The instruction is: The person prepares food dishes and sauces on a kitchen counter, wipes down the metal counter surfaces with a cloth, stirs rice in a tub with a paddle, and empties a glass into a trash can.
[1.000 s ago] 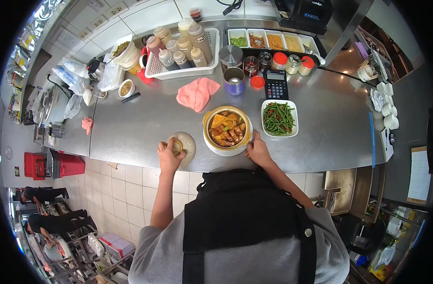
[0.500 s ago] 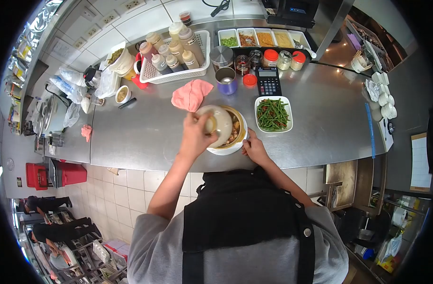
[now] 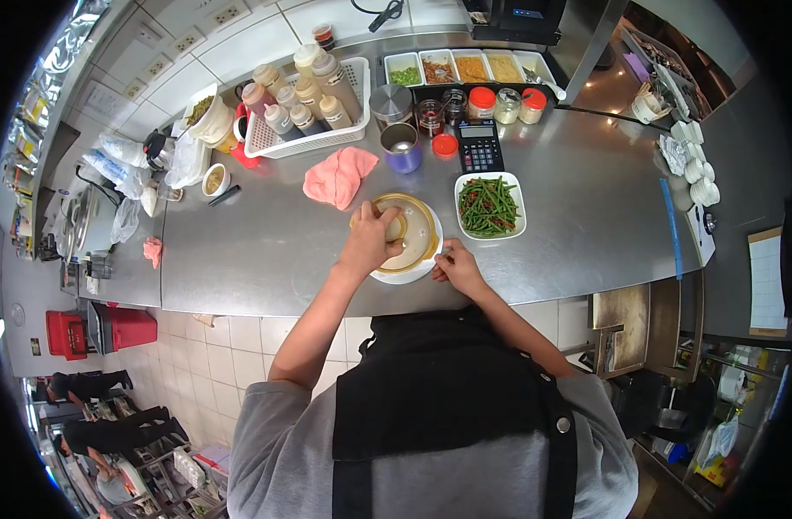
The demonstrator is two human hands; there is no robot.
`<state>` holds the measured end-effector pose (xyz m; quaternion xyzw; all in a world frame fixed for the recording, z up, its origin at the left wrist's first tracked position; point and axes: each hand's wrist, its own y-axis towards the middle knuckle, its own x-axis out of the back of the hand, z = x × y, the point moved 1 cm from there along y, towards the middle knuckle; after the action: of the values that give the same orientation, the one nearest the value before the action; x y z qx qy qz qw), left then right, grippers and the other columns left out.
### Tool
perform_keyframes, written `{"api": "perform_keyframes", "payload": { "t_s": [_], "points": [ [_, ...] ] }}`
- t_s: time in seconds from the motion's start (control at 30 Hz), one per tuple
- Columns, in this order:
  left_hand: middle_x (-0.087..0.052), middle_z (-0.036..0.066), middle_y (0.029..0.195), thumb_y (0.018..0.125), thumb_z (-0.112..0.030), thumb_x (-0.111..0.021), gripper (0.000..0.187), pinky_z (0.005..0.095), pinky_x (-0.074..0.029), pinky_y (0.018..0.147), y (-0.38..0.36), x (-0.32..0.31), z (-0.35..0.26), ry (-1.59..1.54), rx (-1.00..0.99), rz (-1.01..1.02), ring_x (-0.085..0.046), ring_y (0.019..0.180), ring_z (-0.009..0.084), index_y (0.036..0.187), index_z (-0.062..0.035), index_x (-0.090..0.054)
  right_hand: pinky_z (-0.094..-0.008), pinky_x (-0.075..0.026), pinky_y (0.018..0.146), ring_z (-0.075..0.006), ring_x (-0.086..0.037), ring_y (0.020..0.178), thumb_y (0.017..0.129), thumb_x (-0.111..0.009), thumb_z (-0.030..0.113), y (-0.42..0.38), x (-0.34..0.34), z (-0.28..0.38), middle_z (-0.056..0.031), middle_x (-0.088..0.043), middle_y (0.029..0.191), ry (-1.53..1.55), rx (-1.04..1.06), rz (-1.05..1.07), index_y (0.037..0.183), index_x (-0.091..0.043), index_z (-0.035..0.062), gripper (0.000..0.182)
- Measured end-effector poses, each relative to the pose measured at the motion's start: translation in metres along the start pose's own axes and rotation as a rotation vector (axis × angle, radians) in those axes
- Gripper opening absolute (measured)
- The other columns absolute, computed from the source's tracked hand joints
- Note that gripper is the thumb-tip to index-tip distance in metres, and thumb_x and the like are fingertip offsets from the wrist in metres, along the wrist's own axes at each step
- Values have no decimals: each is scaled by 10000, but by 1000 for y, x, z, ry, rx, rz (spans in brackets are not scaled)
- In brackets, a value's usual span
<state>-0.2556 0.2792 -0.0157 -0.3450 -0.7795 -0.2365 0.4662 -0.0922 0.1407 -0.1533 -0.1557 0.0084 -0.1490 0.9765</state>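
Observation:
My left hand [image 3: 369, 243] grips the round knob of a pale pot lid [image 3: 418, 230]. That lid sits over a yellow-rimmed clay pot [image 3: 436, 229], hiding the food inside. Under the pot is a white plate [image 3: 402, 278]. My right hand [image 3: 460, 267] has its fingers curled at the plate's right rim, apparently pinching it. Just right of the pot stands a square white dish [image 3: 520, 225] of green beans [image 3: 489, 208]. A crumpled pink cloth [image 3: 340, 176] lies behind my left hand.
Behind the pot are a purple-based metal cup [image 3: 402, 158], a calculator [image 3: 480, 147] and several lidded jars [image 3: 481, 103]. A white basket [image 3: 361, 86] holds sauce bottles. Toppings fill a tray [image 3: 470, 67] at the back. Two people [image 3: 110, 428] are at the far lower left.
The lid has come down from a tilted position beside the pot's opening to lie over it, covering the food. My left hand still holds its knob; my right hand stays at the plate.

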Motion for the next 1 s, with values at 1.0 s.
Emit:
{"api": "perform_keyframes", "payload": {
  "t_s": [1.0],
  "points": [
    [-665, 240, 830, 949, -25, -562, 324, 357, -627, 528, -33, -150, 18, -1136, 533, -315, -714, 651, 295, 1170, 76, -348, -300, -593, 476, -229, -689, 564, 936, -449, -6, -21, 240, 6, -194, -681, 834, 45, -19, -612, 1262, -486, -126, 349]
  ]
}}
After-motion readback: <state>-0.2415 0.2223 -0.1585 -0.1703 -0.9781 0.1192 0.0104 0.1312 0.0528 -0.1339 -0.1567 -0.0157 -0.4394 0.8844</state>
